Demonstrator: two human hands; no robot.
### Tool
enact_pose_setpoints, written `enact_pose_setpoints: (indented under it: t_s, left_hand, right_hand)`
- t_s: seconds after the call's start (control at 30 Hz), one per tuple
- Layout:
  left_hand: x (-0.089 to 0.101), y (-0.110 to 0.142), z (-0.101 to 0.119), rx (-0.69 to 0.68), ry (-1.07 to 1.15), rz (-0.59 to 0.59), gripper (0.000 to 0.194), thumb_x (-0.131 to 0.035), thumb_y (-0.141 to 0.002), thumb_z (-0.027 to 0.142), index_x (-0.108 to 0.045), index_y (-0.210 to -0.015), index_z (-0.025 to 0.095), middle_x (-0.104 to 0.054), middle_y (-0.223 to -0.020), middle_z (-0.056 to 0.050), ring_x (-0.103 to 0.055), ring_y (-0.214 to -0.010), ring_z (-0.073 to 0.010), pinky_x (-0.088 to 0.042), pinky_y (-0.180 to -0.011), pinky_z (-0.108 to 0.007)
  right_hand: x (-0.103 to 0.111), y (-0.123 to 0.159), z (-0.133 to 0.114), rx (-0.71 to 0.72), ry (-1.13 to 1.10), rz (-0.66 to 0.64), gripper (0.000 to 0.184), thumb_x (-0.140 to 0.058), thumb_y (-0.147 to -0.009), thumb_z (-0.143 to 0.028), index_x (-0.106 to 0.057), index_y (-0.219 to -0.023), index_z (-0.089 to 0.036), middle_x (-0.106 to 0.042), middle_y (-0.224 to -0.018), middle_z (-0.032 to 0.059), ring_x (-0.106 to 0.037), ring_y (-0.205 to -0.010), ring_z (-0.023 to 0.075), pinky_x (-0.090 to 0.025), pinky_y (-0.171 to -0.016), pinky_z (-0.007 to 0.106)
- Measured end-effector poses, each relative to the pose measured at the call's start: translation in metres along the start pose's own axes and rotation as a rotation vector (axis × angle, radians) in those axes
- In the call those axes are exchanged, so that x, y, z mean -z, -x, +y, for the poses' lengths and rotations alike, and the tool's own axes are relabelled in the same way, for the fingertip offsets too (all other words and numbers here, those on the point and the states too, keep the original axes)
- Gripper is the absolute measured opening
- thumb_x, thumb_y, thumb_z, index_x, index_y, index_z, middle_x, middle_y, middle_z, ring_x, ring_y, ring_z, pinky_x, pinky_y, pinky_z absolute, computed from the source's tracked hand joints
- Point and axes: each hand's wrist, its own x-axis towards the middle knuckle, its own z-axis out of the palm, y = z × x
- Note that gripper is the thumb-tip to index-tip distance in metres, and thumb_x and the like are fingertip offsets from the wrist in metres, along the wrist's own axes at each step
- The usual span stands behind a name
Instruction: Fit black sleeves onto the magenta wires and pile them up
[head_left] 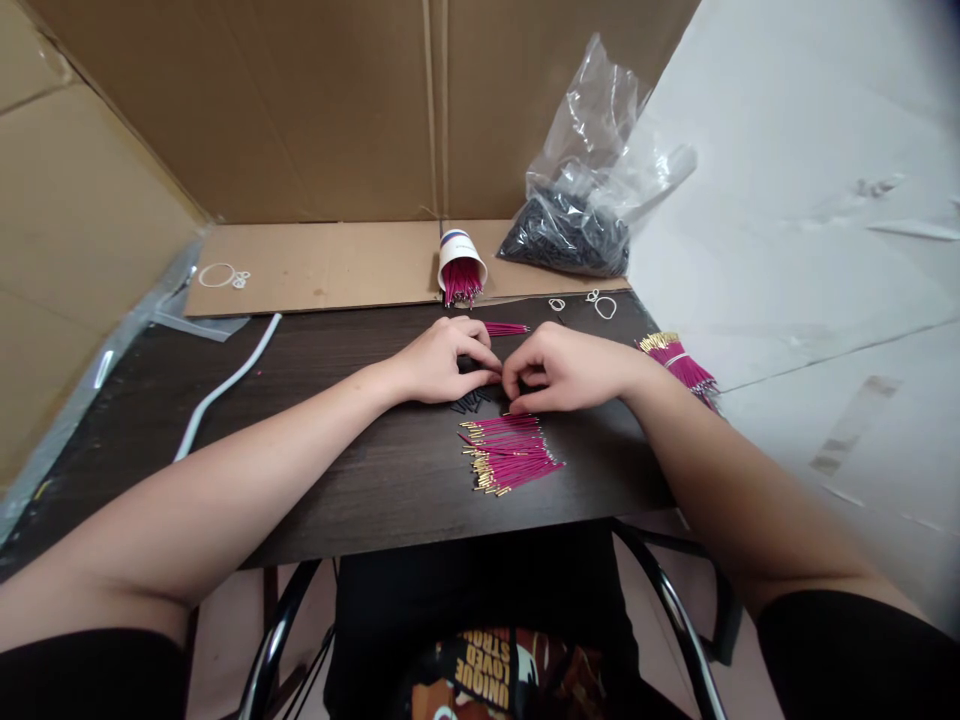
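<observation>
My left hand (454,360) and my right hand (551,368) meet over the middle of the dark table, fingertips pinched almost together. Whatever lies between the fingers is too small to make out. Beneath my left fingers lie several short black tubes (471,402). Just below my right hand a row of magenta wires (514,452) with gold tips is spread out, the gold ends to the left. A few more magenta wires (507,329) lie behind my hands. Farther back a paper cup (457,243) lies tipped on its side, its mouth full of magenta wires.
A clear plastic bag (574,215) of black pieces sits at the back right on a cardboard strip (337,262). A banded bundle of magenta wires (679,362) lies at the right edge. White rubber bands (604,307) and a pale tube (225,388) are also on the table. Cardboard walls stand behind.
</observation>
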Motion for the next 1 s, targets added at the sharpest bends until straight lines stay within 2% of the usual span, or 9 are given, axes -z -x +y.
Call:
enact_pose_setpoints:
  t_s: [0.07, 0.17, 0.47, 0.7, 0.9, 1.0]
  left_hand:
    - [0.0, -0.001, -0.001, -0.008, 0.018, 0.002, 0.011, -0.084, -0.1, 0.029, -0.095, -0.101, 0.028, -0.078, -0.1, -0.006, -0.071, -0.094, -0.0228, -0.054, -0.094, -0.043]
    - [0.0, -0.002, 0.0, -0.019, 0.047, -0.012, 0.012, -0.082, -0.103, 0.029, -0.093, -0.1, 0.026, -0.081, -0.098, -0.006, -0.071, -0.092, -0.022, -0.055, -0.095, -0.042]
    - [0.003, -0.004, 0.006, 0.07, -0.004, -0.084, 0.009, -0.076, -0.099, 0.028, -0.083, -0.096, 0.023, -0.081, -0.098, -0.006, -0.072, -0.095, -0.0246, -0.052, -0.096, -0.045]
    - [0.002, -0.003, 0.01, 0.068, -0.038, -0.088, 0.001, -0.078, -0.085, 0.022, -0.077, -0.086, 0.022, -0.077, -0.09, -0.004, -0.07, -0.093, -0.0249, -0.049, -0.096, -0.044]
    - [0.004, -0.003, 0.008, 0.05, 0.018, -0.084, 0.014, -0.08, -0.095, 0.035, -0.08, -0.093, 0.022, -0.079, -0.095, -0.005, -0.07, -0.094, -0.0249, -0.049, -0.096, -0.045]
    - [0.005, -0.004, 0.008, 0.067, 0.018, -0.118, 0.015, -0.078, -0.099, 0.037, -0.081, -0.094, 0.023, -0.08, -0.098, -0.006, -0.071, -0.097, -0.0257, -0.048, -0.1, -0.046]
  right_hand:
    - [0.0, 0.0, -0.003, 0.024, 0.018, -0.061, 0.009, -0.079, -0.091, -0.021, -0.088, -0.092, -0.019, -0.063, -0.071, -0.0036, -0.047, -0.062, 0.0116, -0.033, -0.068, 0.031]
    - [0.002, 0.001, -0.002, 0.014, 0.037, -0.12, 0.015, -0.075, -0.089, -0.014, -0.089, -0.093, -0.019, -0.067, -0.072, -0.0032, -0.05, -0.062, 0.0121, -0.036, -0.068, 0.031]
    - [0.011, 0.01, -0.004, -0.05, 0.132, -0.112, 0.018, -0.071, -0.088, -0.009, -0.085, -0.086, -0.021, -0.063, -0.064, -0.0043, -0.05, -0.058, 0.0133, -0.04, -0.065, 0.031]
    - [0.013, 0.011, -0.006, -0.106, 0.156, -0.143, 0.018, -0.074, -0.089, -0.009, -0.085, -0.083, -0.021, -0.065, -0.064, -0.0034, -0.052, -0.057, 0.0131, -0.039, -0.063, 0.031]
    - [0.01, 0.009, -0.007, -0.14, 0.145, -0.163, 0.016, -0.073, -0.085, -0.008, -0.082, -0.079, -0.021, -0.065, -0.064, -0.004, -0.05, -0.057, 0.0123, -0.038, -0.061, 0.031]
    - [0.011, 0.01, -0.004, -0.134, 0.104, -0.136, 0.012, -0.074, -0.084, -0.011, -0.082, -0.08, -0.02, -0.062, -0.064, -0.0044, -0.046, -0.058, 0.0115, -0.035, -0.06, 0.03]
